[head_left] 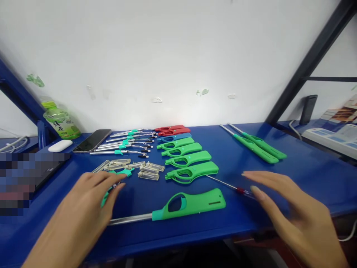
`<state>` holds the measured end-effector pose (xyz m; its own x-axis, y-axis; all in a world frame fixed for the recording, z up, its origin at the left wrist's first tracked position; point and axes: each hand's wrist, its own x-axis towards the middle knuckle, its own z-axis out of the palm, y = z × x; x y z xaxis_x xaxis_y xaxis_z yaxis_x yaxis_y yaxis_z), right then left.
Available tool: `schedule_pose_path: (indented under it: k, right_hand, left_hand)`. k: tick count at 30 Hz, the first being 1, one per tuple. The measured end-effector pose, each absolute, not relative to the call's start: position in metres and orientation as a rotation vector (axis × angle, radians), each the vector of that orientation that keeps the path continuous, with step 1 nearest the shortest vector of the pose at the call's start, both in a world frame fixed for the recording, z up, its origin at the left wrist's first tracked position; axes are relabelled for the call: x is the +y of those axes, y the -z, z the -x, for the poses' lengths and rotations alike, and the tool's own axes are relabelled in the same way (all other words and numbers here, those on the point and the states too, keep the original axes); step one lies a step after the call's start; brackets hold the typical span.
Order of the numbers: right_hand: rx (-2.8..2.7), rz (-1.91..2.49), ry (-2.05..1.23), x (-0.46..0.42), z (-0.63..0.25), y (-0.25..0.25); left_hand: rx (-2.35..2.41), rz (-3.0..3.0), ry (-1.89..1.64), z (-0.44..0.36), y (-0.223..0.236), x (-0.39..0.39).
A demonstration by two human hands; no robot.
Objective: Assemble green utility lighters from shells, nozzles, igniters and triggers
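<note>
My left hand is at the front left, thumb and fingers closed around a small teal and black part, mostly hidden by the fingers. Just past its fingertips lies a teal piece. My right hand is open, fingers apart, with the thumb close to the handle of a screwdriver; whether they touch, I cannot tell. Between both hands rests an assembled green gas lighter, its metal tube pointing left and its end behind my left hand. Beyond it are several green lighter shells.
Clear fuel tanks lie beyond my left hand, below a row of metal tubes with wires. Red shells and a blue shell are farther back. Two green lighters lie right; a phone and bottle left.
</note>
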<state>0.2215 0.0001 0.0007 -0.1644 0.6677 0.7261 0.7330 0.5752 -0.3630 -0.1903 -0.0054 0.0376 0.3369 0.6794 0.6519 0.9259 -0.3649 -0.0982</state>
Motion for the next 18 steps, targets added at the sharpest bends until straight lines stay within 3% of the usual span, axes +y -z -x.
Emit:
schedule_pose_path:
  k: [6,13,18]
  right_hand:
    - [-1.892,1.356,0.082,0.014,-0.235,0.012]
    - [-1.87,1.461,-0.059,0.011,-0.236,0.013]
    - [-1.709,1.465,-0.1,0.011,-0.239,0.014]
  left_hand:
    - [-1.47,2.069,0.564,0.222,-0.029,0.015]
    - [-2.107,2.072,0.297,0.197,-0.033,0.016]
    - [-2.161,2.084,0.27,0.192,-0.04,0.01]
